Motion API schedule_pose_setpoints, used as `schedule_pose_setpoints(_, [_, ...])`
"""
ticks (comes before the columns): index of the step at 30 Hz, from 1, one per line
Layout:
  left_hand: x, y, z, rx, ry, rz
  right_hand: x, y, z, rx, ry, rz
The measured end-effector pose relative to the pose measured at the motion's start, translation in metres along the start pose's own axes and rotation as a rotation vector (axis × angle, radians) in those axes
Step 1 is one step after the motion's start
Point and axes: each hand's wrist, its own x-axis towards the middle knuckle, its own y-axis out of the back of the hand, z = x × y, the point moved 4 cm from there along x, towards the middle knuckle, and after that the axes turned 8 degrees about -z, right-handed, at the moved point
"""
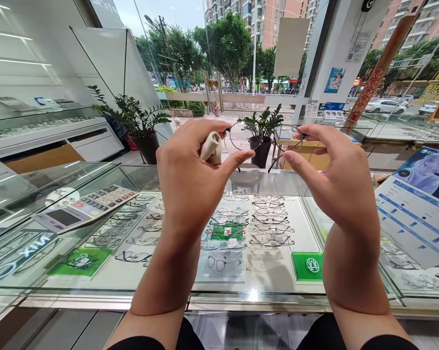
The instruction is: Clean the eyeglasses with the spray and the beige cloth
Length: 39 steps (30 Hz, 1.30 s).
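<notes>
A pair of thin-rimmed round eyeglasses (246,136) is held up at chest height above the glass counter, between my two hands. My left hand (190,180) pinches one side of the frame by its hinge. Tucked in the same hand, between thumb and forefinger, is a rolled beige cloth (212,147). At the other side, my right hand (338,170) grips the frame near its hinge between thumb and fingertips. The temple arms point away and down from me. The fingertips of my left hand are partly hidden behind the hand and cloth.
Below lies a glass display counter (270,287) with rows of eyeglasses (272,214) inside and green brand cards (309,266). A large calculator (86,209) rests on the glass at left, a printed leaflet (416,214) at right. Potted plants (146,143) stand beyond, before the window.
</notes>
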Motion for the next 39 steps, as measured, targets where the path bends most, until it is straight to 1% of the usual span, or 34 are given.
schedule_pose_setpoints(4, [-0.001,0.001,-0.003,0.004,0.020,-0.008,-0.001,0.003,-0.003,0.003,-0.001,0.032])
schedule_pose_setpoints(8, [0.000,0.002,-0.006,0.009,0.046,-0.004,-0.002,0.004,-0.005,-0.004,0.004,0.030])
schedule_pose_setpoints(11, [0.002,0.002,-0.007,0.015,0.079,-0.014,-0.003,0.006,-0.008,-0.001,0.032,0.040])
schedule_pose_setpoints(17, [0.004,0.002,-0.008,0.001,0.170,-0.044,-0.004,0.009,-0.013,-0.002,0.105,0.102])
schedule_pose_setpoints(21, [0.004,0.002,-0.009,-0.012,0.203,-0.056,-0.004,0.009,-0.013,0.013,0.109,0.096])
schedule_pose_setpoints(27, [0.005,0.001,-0.012,-0.067,0.215,-0.134,-0.004,0.010,-0.014,0.044,0.126,0.132])
schedule_pose_setpoints(30, [0.006,0.000,-0.013,-0.095,0.230,-0.158,-0.004,0.009,-0.014,0.055,0.114,0.112])
schedule_pose_setpoints(32, [0.007,0.000,-0.014,-0.089,0.239,-0.159,-0.004,0.009,-0.014,0.058,0.116,0.109])
schedule_pose_setpoints(35, [0.007,-0.001,-0.014,-0.073,0.232,-0.152,-0.004,0.011,-0.014,0.069,0.148,0.147])
schedule_pose_setpoints(39, [0.006,-0.001,-0.012,-0.085,0.175,-0.110,-0.003,0.011,-0.013,0.068,0.129,0.141])
